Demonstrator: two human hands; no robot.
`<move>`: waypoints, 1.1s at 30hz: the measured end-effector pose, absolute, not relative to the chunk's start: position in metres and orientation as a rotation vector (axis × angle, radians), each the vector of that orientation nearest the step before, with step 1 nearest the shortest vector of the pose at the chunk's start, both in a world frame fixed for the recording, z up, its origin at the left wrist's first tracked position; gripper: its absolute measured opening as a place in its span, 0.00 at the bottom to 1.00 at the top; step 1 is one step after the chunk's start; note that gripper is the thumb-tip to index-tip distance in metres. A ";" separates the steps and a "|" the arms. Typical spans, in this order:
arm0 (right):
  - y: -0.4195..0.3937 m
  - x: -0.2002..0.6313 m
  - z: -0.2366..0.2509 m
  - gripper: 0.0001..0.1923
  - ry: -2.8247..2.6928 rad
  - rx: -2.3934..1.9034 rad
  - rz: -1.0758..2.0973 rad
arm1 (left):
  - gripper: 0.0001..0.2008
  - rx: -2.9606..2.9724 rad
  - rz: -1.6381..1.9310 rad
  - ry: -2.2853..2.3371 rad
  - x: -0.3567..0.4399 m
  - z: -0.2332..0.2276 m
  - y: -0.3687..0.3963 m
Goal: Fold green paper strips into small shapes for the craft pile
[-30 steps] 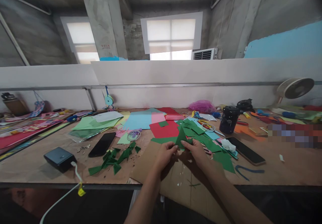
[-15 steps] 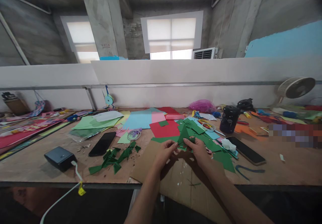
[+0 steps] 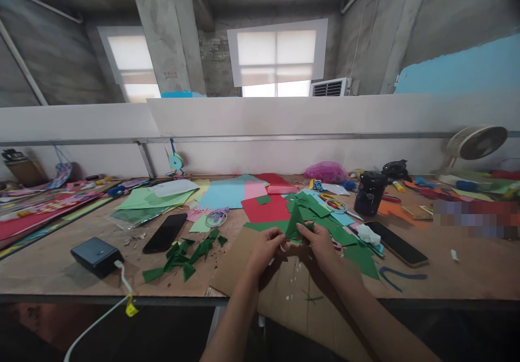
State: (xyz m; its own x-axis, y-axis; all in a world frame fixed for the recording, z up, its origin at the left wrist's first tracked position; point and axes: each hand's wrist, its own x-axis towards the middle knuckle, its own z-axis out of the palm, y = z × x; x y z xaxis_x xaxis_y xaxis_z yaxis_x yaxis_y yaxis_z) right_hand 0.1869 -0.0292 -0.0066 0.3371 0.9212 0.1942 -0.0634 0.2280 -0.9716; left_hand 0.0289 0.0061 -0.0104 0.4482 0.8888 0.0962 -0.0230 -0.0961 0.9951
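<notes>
Two hands, left hand (image 3: 266,248) and right hand (image 3: 319,243), pinch a green paper piece (image 3: 296,222) mid-fold; finished green folds (image 3: 184,256) lie beside uncut green sheets (image 3: 320,213) on the worktop (image 3: 60,267).

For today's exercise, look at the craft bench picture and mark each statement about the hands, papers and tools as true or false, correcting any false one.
1. Both hands pinch one folded dark green paper piece. True: the left hand and right hand each grip it.
2. A black smartphone lies left of the hands. True.
3. The small pile of folded green paper shapes sits on the red paper sheet. False: it lies on the bare wooden bench top, left of the hands.
4. The white desk fan stands at the bench's far left. False: it is at the far right.
5. The hands work above a brown cardboard sheet. True.
</notes>
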 end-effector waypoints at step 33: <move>-0.026 0.190 -0.014 0.22 -1.020 -1.157 0.817 | 0.18 1.394 0.898 0.752 0.030 -0.016 0.010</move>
